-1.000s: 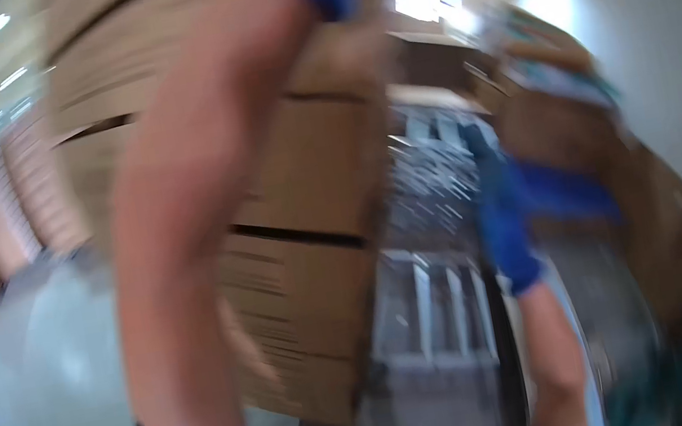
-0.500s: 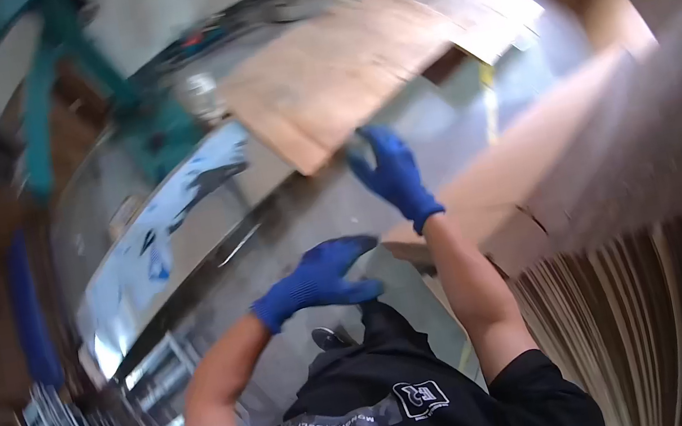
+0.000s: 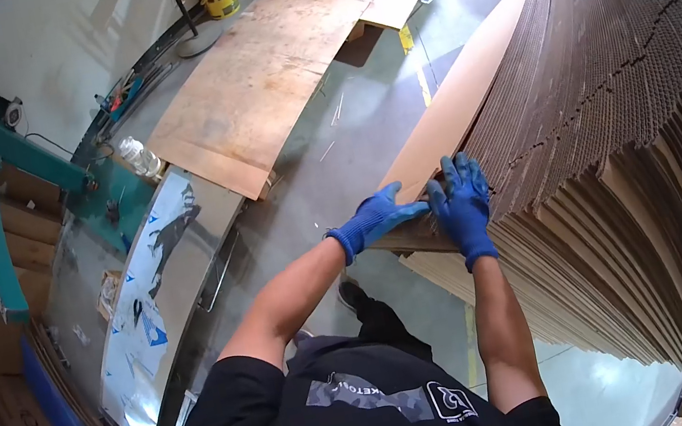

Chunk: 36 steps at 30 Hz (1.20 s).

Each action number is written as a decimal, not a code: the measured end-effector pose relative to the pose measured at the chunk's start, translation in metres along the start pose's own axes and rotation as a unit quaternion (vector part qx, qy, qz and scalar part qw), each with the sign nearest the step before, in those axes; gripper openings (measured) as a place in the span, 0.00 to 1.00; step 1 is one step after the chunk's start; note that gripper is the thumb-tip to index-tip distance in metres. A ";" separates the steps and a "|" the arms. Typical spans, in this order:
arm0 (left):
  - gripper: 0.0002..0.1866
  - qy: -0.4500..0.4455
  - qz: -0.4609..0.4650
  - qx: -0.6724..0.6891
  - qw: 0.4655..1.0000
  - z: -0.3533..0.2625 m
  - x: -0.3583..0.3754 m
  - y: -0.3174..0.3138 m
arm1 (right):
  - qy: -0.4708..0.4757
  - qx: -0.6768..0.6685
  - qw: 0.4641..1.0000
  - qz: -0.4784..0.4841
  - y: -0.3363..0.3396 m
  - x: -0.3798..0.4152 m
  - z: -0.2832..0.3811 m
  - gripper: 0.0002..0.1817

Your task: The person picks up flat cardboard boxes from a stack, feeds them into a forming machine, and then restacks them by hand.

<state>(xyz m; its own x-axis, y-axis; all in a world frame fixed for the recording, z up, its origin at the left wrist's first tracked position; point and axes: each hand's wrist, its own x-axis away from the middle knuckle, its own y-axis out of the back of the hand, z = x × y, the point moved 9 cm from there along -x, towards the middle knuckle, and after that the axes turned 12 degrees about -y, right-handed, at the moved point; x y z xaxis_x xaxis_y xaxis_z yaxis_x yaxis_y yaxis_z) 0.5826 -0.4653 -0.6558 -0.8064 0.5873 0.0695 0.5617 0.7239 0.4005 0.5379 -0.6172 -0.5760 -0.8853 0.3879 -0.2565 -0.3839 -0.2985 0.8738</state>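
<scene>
Ideally, handle the cardboard stack (image 3: 584, 92) evenly at its corner; right hand (image 3: 463, 208) fingers slightly spread, left hand's (image 3: 374, 221) pinch I cannot tell.

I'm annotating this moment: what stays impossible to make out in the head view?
Head view:
Palm sides of the left blue-gloved hand and right blue-gloved hand: hidden by the hands' own backs, leaving their grip unclear.
Right end of the tall brown corrugated-cardboard stack: cut off by the dark lens rim.
Top of the thin black pole: cut off by the upper edge.
Print on the round yellow bucket: too small.
</scene>
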 end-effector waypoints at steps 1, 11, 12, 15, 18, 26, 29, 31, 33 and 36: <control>0.33 0.005 0.026 -0.059 0.998 -0.007 -0.002 0.008 | 0.013 0.020 1.000 -0.008 0.001 0.003 0.003 0.32; 0.15 -0.074 -0.082 -0.322 0.940 0.002 0.217 0.190 | -0.003 0.045 0.992 0.116 0.001 -0.034 0.052 0.42; 0.14 -0.037 -0.120 -0.314 0.941 0.022 0.269 0.216 | 0.191 0.053 0.980 -0.035 -0.005 -0.043 0.085 0.42; 0.09 0.043 -0.290 -0.332 0.897 0.036 0.435 0.278 | 0.372 0.071 0.925 0.015 -0.033 -0.002 0.248 0.44; 0.15 0.153 -0.429 -0.298 0.839 0.063 0.597 0.293 | 0.511 -0.058 0.842 0.163 -0.112 0.076 0.356 0.27; 0.40 0.376 -0.772 0.220 0.463 0.266 0.799 0.172 | 0.569 -0.135 0.783 0.211 -0.153 0.221 0.463 0.21; 0.47 0.315 -0.769 0.217 0.512 0.319 0.758 0.238 | 0.556 -0.133 0.795 0.201 -0.148 0.228 0.448 0.20; 0.47 0.385 -0.671 0.026 0.633 0.345 0.724 0.267 | 0.553 -0.124 0.795 0.218 -0.147 0.232 0.434 0.20; 0.44 0.352 -0.549 -0.101 0.751 0.315 0.631 0.291 | 0.555 -0.105 0.796 0.219 -0.146 0.226 0.428 0.19; 0.35 0.261 -0.501 0.057 0.823 0.318 0.606 0.266 | 0.546 -0.052 0.796 0.255 -0.152 0.213 0.429 0.16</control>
<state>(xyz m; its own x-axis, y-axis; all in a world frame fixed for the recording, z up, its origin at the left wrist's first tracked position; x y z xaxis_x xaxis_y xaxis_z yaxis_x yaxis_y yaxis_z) 0.3025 0.1984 -0.7972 -0.8285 -0.5394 0.1504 -0.4444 0.7968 0.4094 0.5203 -0.1146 -0.5863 -0.6117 -0.7795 -0.1349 0.1290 -0.2666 0.9551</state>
